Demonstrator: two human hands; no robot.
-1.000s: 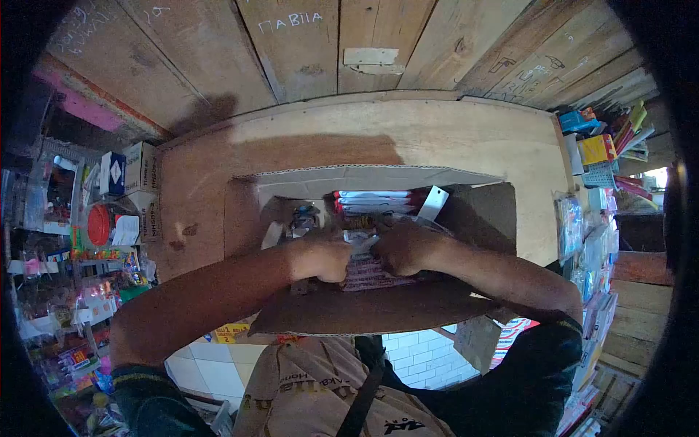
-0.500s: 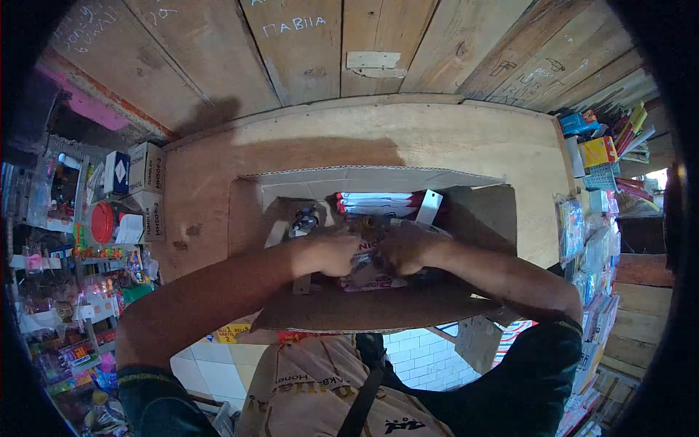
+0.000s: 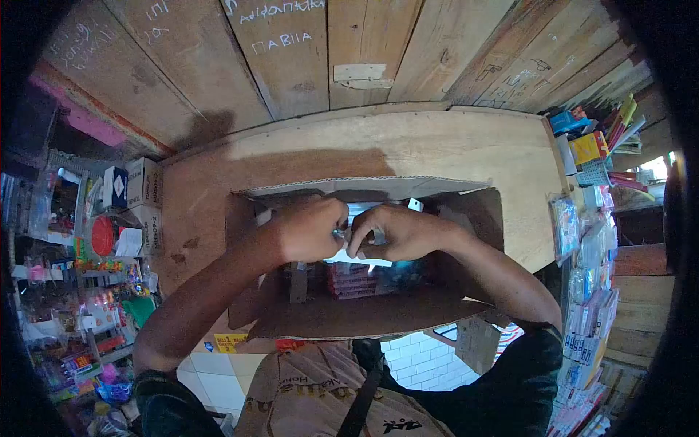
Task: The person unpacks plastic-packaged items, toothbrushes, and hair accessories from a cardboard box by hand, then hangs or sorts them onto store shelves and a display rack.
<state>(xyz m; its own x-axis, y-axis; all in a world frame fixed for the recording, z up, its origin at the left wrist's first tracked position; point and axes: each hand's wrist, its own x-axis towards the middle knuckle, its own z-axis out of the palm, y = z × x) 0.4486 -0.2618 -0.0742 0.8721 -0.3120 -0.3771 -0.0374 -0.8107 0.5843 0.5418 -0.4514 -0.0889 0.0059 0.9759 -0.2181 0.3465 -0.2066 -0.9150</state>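
Both my hands are over an open cardboard box (image 3: 364, 313). My left hand (image 3: 313, 227) is curled closed, with a small shiny bit showing at its fingertips that is too small to name. Close beside it, my right hand (image 3: 397, 231) has its fingers bent and thumb drawn in, and what they grip is hidden. Just under the fingertips lies a bright white, glossy flat item (image 3: 364, 257), partly covered by the hands. Deeper in the box sits a stack of reddish packs (image 3: 364, 281).
The box stands on a wooden counter (image 3: 196, 218) below a plank wall (image 3: 291, 73). To the left are shelves with small goods, tumbler boxes (image 3: 144, 182) and a red-lidded jar (image 3: 108, 237). Plastic-wrapped packs (image 3: 593, 291) hang at the right.
My hands have risen from the packs and shifted slightly toward the back of the box. The bright white item now shows beneath them, and the reddish stack is more exposed.
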